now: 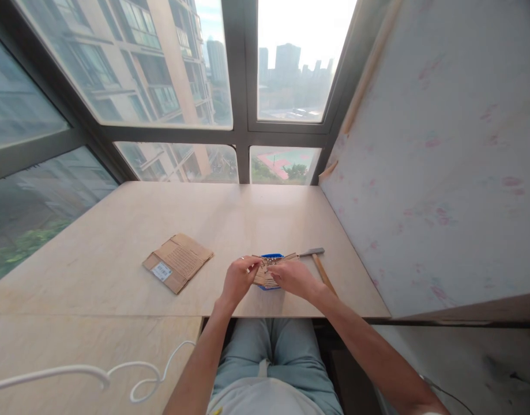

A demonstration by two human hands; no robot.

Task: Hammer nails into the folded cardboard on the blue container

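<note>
Both my hands meet over the near edge of a pale wooden table. My left hand and my right hand are closed on a small flat piece of brown cardboard held between them. A small blue container sits just behind and under that piece, mostly hidden by it and my fingers. A ring shows on my left hand.
A hammer with a wooden handle lies right of my right hand. A folded cardboard piece with a barcode label lies to the left. A white cable loops on the lower board. Windows stand behind; a white wall panel closes the right side.
</note>
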